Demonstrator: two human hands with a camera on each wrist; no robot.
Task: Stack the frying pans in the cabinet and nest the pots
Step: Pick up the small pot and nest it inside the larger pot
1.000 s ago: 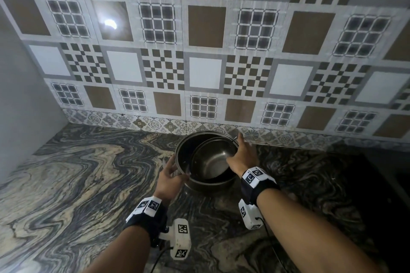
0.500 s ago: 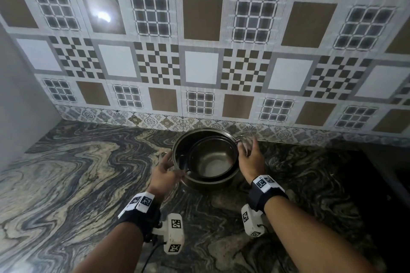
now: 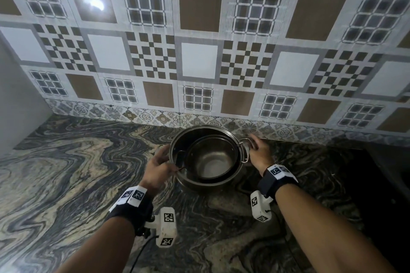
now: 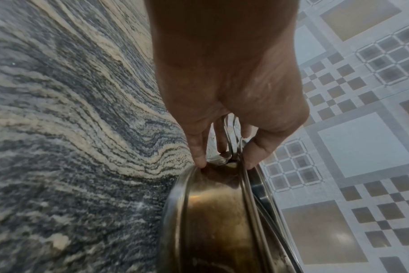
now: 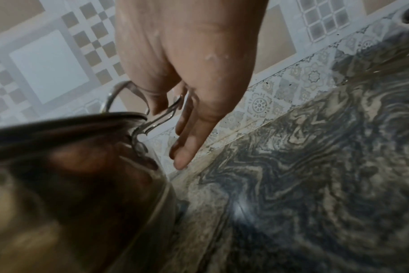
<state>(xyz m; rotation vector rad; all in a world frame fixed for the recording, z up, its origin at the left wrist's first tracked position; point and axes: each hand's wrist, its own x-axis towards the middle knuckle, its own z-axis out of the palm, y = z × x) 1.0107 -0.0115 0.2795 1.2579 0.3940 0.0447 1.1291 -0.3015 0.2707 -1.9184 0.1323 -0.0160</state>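
Observation:
A large steel pot (image 3: 200, 185) stands on the marble counter near the tiled wall, with a smaller steel pot (image 3: 210, 159) nested inside it, slightly toward the right. My left hand (image 3: 165, 158) grips the large pot's left wire handle; in the left wrist view the thumb and fingers (image 4: 227, 158) pinch that handle at the rim of the large pot (image 4: 213, 221). My right hand (image 3: 255, 144) is at the right handle (image 3: 245, 146). In the right wrist view its fingers (image 5: 182, 147) hang straight beside the handle (image 5: 112, 96) of the large pot (image 5: 70, 166), blurred by motion.
The marble counter (image 3: 66, 184) stretches wide to the left and toward me. The patterned tile wall (image 3: 199, 62) rises just behind the pots. A plain grey side wall (image 3: 15, 106) closes the left end. A dark surface (image 3: 390, 173) lies at the right.
The small pot, held tilted by my right hand, has settled down into the large pot. My right hand let go of it and moved out to the right handle.

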